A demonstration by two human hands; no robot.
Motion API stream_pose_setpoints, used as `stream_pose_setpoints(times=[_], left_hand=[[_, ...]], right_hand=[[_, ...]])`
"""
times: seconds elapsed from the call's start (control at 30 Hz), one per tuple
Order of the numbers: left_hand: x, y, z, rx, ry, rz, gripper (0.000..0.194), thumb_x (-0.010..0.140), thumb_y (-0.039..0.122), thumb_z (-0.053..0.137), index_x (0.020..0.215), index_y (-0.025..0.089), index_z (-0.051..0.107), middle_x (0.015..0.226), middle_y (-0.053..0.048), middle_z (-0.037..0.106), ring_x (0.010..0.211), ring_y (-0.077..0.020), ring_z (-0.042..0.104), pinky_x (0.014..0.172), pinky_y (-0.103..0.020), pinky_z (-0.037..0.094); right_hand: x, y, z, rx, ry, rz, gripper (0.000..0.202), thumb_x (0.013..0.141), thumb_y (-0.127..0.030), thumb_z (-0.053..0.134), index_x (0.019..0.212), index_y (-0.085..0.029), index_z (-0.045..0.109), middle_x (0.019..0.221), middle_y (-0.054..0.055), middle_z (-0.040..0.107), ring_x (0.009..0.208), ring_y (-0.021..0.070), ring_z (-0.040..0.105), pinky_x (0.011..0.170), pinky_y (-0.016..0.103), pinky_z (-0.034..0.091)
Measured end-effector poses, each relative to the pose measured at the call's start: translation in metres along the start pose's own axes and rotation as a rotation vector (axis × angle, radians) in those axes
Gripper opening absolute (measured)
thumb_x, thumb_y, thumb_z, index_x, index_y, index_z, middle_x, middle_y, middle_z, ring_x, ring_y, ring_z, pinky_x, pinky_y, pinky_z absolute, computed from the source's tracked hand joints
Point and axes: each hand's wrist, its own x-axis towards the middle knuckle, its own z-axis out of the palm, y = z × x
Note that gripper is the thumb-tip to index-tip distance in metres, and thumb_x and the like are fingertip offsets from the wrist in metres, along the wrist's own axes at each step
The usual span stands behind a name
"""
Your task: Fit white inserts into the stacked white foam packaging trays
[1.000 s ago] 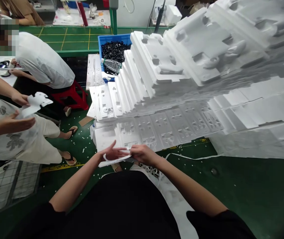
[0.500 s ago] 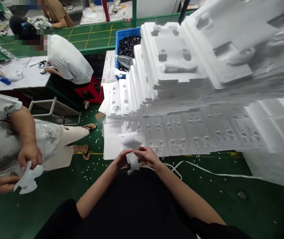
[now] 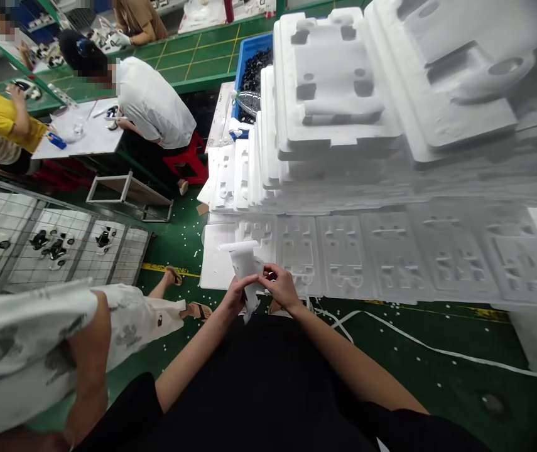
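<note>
Close in front of my body I hold a thin white cut-out sheet [image 3: 244,258], with a curled top edge and an uneven lower end. My left hand [image 3: 235,293] is closed on its left side, the thumb pressed flat across it. At the right edge my right hand [image 3: 281,287] pinches it with bent fingers; the fingertips are partly hidden. Just beyond my hands lies a row of moulded white foam trays [image 3: 341,251] with recesses. Taller stacks of foam trays [image 3: 338,75] rise behind that row.
A blue crate [image 3: 240,69] of small black parts stands behind the stacks. To my left is a co-worker in a patterned top [image 3: 37,351]. Beyond are a wire rack [image 3: 122,251] and a seated person [image 3: 155,100]. A white strap [image 3: 409,339] trails over the green floor.
The white sheet has turned in my hands and shows narrower. My view has swung left, bringing the wire rack into sight. The co-worker at left has shifted nearer the lower edge.
</note>
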Motion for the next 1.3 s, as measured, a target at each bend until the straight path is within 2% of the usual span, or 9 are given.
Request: stream_pose_setpoints(times=[0.23, 0.43, 0.63, 0.77, 0.87, 0.97, 1.07, 1.2, 1.3], left_hand=[[0.011, 0.001, -0.002, 0.016, 0.043, 0.014, 0.054, 0.058, 0.035, 0.090, 0.105, 0.014, 0.074, 0.091, -0.008, 0.079, 0.078, -0.0230, 0.072, 0.075, -0.032, 0.056], [0.014, 0.008, -0.004, 0.100, -0.047, 0.043, 0.038, 0.063, 0.035, 0.087, 0.090, 0.011, 0.076, 0.079, -0.008, 0.077, 0.069, -0.0198, 0.068, 0.068, -0.030, 0.053], [0.015, 0.018, -0.013, 0.021, 0.026, 0.045, 0.057, 0.056, 0.033, 0.091, 0.107, 0.015, 0.075, 0.094, -0.009, 0.080, 0.082, -0.0246, 0.073, 0.074, -0.033, 0.056], [0.016, 0.025, -0.024, -0.019, 0.059, 0.029, 0.060, 0.056, 0.033, 0.092, 0.111, 0.015, 0.074, 0.098, -0.009, 0.080, 0.087, -0.0276, 0.074, 0.075, -0.034, 0.057], [0.019, 0.031, -0.039, -0.060, 0.101, 0.029, 0.059, 0.057, 0.032, 0.091, 0.112, 0.016, 0.073, 0.101, -0.009, 0.080, 0.092, -0.0296, 0.074, 0.076, -0.035, 0.058], [0.022, 0.040, -0.066, -0.186, 0.143, 0.057, 0.055, 0.058, 0.031, 0.090, 0.109, 0.016, 0.073, 0.097, -0.006, 0.080, 0.086, -0.0257, 0.074, 0.078, -0.035, 0.059], [0.024, 0.049, -0.102, -0.300, 0.203, 0.089, 0.051, 0.060, 0.029, 0.088, 0.106, 0.015, 0.074, 0.090, -0.005, 0.079, 0.079, -0.0206, 0.073, 0.077, -0.031, 0.059], [0.023, 0.054, -0.145, -0.325, 0.302, 0.104, 0.049, 0.062, 0.028, 0.085, 0.107, 0.014, 0.073, 0.090, -0.006, 0.078, 0.078, -0.0193, 0.073, 0.074, -0.030, 0.059], [0.022, 0.051, -0.162, -0.318, 0.339, 0.102, 0.049, 0.062, 0.028, 0.085, 0.107, 0.012, 0.073, 0.091, -0.007, 0.078, 0.077, -0.0191, 0.073, 0.075, -0.030, 0.059]], right_hand=[[0.003, 0.010, 0.006, 0.006, 0.125, -0.066, 0.034, 0.078, -0.053, 0.073, 0.086, -0.020, 0.071, 0.089, 0.006, 0.073, 0.062, 0.0153, 0.064, 0.060, 0.029, 0.052], [0.012, 0.010, 0.015, 0.142, 0.108, 0.075, 0.043, 0.067, -0.057, 0.082, 0.077, -0.020, 0.063, 0.069, -0.001, 0.063, 0.053, 0.0153, 0.063, 0.051, 0.028, 0.052], [0.021, 0.011, 0.024, 0.180, 0.135, 0.128, 0.050, 0.062, -0.063, 0.082, 0.079, -0.019, 0.068, 0.081, 0.003, 0.070, 0.061, 0.0176, 0.065, 0.048, 0.031, 0.058], [0.026, 0.007, 0.037, 0.112, 0.184, 0.064, 0.042, 0.069, -0.058, 0.079, 0.079, -0.018, 0.069, 0.087, 0.006, 0.073, 0.066, 0.0187, 0.066, 0.053, 0.031, 0.058], [0.028, 0.002, 0.045, 0.103, 0.210, -0.037, 0.036, 0.075, -0.054, 0.076, 0.082, -0.019, 0.072, 0.093, 0.007, 0.074, 0.082, 0.0210, 0.069, 0.067, 0.030, 0.058], [0.030, 0.005, 0.046, 0.124, 0.180, -0.042, 0.037, 0.077, -0.056, 0.074, 0.083, -0.019, 0.070, 0.081, 0.004, 0.071, 0.073, 0.0178, 0.066, 0.068, 0.030, 0.056], [0.041, 0.020, 0.043, 0.094, 0.182, -0.029, 0.043, 0.074, -0.060, 0.075, 0.081, -0.018, 0.069, 0.077, 0.004, 0.070, 0.069, 0.0168, 0.062, 0.067, 0.030, 0.054], [0.077, 0.051, 0.038, 0.042, 0.207, 0.120, 0.052, 0.062, -0.065, 0.077, 0.081, -0.017, 0.069, 0.080, 0.008, 0.073, 0.073, 0.0209, 0.066, 0.066, 0.033, 0.056], [0.107, 0.072, 0.032, -0.031, 0.225, 0.234, 0.051, 0.057, -0.060, 0.078, 0.080, -0.016, 0.071, 0.079, 0.009, 0.075, 0.069, 0.0210, 0.066, 0.062, 0.034, 0.056]])
